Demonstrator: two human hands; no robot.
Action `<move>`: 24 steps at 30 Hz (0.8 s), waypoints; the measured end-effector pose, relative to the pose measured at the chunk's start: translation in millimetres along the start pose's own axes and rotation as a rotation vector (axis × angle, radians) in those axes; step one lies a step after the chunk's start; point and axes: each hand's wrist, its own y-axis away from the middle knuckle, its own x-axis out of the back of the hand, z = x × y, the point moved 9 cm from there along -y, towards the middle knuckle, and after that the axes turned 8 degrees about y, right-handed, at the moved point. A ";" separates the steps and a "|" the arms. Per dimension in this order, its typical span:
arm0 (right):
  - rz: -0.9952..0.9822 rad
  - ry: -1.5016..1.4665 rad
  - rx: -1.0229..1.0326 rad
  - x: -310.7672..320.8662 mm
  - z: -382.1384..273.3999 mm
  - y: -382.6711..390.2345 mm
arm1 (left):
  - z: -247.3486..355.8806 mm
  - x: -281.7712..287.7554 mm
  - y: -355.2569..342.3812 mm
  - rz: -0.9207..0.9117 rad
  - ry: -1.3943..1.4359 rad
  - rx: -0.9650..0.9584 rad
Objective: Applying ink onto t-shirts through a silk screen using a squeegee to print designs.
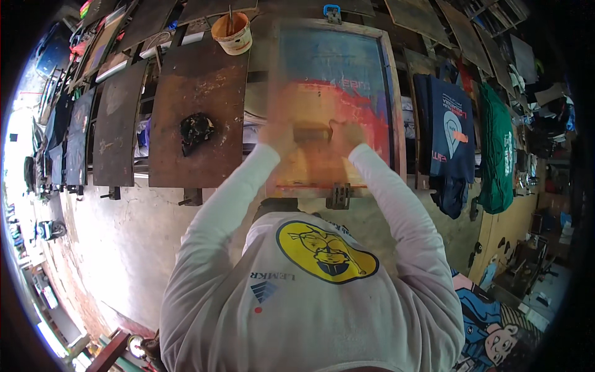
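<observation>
A wooden-framed printing screen (396,93) lies in front of me, its mesh blue-grey at the far end and smeared with red and orange ink nearer to me. Across the mesh stretches a dark squeegee (312,132), blurred by motion. My left hand (279,135) is closed at its left end, close to the frame's left rail. At the other end my right hand (348,135) is closed in a fist-like grip. Both hands are smeared, so single fingers are hard to make out. A metal clamp (338,195) sits at the screen's near edge.
Left of the screen is a brown board (204,74) with a crumpled black cloth (196,131) on it. A stained bucket (232,36) holding a stick stands at the far edge. To the right hang a printed navy garment (452,118) and a green garment (496,149).
</observation>
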 end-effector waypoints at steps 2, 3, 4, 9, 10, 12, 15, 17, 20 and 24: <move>0.003 -0.029 0.010 -7.8 -2.7 24.1 | 6.4 -14.5 28.4 -0.094 0.117 0.092; 0.009 -0.059 0.027 -11.6 -5.3 35.8 | 7.1 -19.9 42.9 -0.040 0.168 0.108; 0.010 -0.059 0.018 -14.8 -5.5 47.4 | 13.0 -22.9 55.9 -0.044 0.166 0.101; -0.004 -0.133 0.050 -2.9 -14.4 69.1 | 27.3 -7.5 79.5 0.001 0.198 0.111; -0.004 -0.134 0.051 -3.3 -11.9 65.2 | 24.8 -7.0 74.2 0.001 0.197 0.112; 0.031 -0.075 0.005 -1.2 -0.1 51.2 | 24.1 -2.3 54.9 0.031 0.173 0.029; 0.049 -0.080 -0.029 -5.6 9.9 45.0 | 22.2 -9.6 36.1 0.035 0.126 -0.005; 0.068 -0.076 -0.034 -9.0 4.9 57.7 | 27.9 -11.4 49.6 0.127 0.099 -0.057; 0.096 -0.073 -0.026 -13.1 -5.6 88.7 | 38.1 -21.2 78.8 0.138 0.095 -0.027; 0.139 -0.096 -0.003 -15.5 -20.5 126.4 | 40.3 -38.7 114.1 -0.015 0.084 0.093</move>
